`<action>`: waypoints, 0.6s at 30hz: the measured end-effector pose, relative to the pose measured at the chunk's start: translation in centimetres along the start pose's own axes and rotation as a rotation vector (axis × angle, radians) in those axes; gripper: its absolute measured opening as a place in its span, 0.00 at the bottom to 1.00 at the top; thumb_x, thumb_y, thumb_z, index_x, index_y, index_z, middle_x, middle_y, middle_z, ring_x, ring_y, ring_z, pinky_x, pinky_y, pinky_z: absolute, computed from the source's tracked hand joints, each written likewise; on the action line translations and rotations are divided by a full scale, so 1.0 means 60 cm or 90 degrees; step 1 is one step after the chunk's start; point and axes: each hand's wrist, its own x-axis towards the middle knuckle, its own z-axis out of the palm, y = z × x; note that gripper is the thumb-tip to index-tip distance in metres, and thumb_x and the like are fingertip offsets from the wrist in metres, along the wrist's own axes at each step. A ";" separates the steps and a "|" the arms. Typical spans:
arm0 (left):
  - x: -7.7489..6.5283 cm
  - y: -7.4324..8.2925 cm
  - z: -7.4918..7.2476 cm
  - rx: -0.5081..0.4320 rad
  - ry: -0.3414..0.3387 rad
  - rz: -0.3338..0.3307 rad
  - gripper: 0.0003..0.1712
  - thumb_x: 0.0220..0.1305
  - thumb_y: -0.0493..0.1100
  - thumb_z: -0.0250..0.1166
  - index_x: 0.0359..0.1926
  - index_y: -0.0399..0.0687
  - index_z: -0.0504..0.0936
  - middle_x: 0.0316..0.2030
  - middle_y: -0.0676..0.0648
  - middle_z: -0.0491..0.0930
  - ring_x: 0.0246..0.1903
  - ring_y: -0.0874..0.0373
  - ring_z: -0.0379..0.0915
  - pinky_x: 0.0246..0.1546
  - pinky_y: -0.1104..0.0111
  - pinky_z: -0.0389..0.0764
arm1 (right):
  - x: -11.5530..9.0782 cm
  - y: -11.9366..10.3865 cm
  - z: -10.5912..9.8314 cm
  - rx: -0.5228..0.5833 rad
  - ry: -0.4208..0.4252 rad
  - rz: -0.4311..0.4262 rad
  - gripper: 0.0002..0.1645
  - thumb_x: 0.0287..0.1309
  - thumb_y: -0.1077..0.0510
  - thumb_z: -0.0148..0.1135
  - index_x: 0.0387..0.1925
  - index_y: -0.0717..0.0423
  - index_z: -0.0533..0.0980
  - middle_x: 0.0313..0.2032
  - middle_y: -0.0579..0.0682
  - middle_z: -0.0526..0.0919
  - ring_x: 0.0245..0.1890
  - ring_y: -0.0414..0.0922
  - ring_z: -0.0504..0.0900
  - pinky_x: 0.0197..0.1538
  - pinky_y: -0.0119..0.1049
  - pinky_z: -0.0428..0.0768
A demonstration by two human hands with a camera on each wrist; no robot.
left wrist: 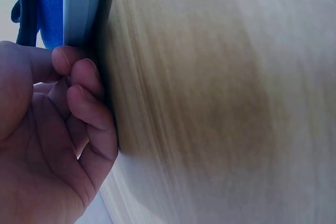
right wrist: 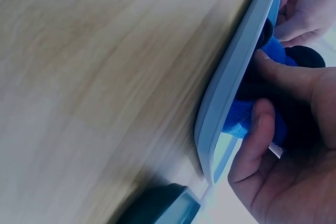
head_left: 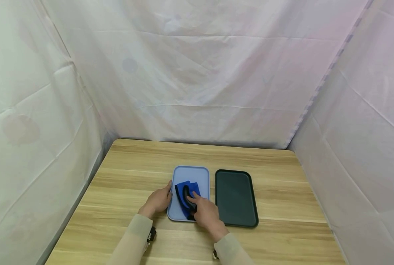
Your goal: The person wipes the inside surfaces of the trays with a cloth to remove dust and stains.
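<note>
A light blue tray (head_left: 201, 173) lies on the table. On it is a blue cloth (head_left: 194, 187) with black edging, and over the cloth lies a black curved object (head_left: 185, 191) like a handle. My left hand (head_left: 159, 200) grips the tray's left rim, its fingers curled at the edge in the left wrist view (left wrist: 58, 124). From the near right, my right hand (head_left: 206, 212) holds the black curved object, index finger laid along it. In the right wrist view, the thumb and a finger press around the dark object above the blue cloth (right wrist: 237, 119). The palm hides part of it.
A dark green tray (head_left: 235, 198) lies just right of the light blue one, with a narrow gap between them. Both are on a wood-grain table (head_left: 293, 206). Pale fabric sheets (head_left: 197, 73) stand behind the table and along both sides.
</note>
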 end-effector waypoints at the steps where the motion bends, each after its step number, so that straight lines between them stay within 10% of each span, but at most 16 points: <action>1: 0.000 0.000 0.000 -0.001 -0.001 -0.002 0.32 0.73 0.46 0.49 0.74 0.42 0.56 0.59 0.38 0.77 0.50 0.44 0.79 0.52 0.50 0.76 | -0.001 0.001 -0.001 -0.001 0.000 0.003 0.43 0.47 0.62 0.73 0.62 0.27 0.71 0.69 0.40 0.67 0.10 0.42 0.62 0.12 0.35 0.60; 18: 0.000 0.000 0.000 0.000 -0.008 -0.006 0.31 0.74 0.46 0.48 0.74 0.42 0.56 0.60 0.38 0.75 0.53 0.42 0.78 0.53 0.49 0.75 | -0.010 0.014 -0.009 0.018 0.007 0.020 0.43 0.48 0.66 0.69 0.63 0.30 0.71 0.70 0.42 0.65 0.11 0.40 0.58 0.12 0.32 0.55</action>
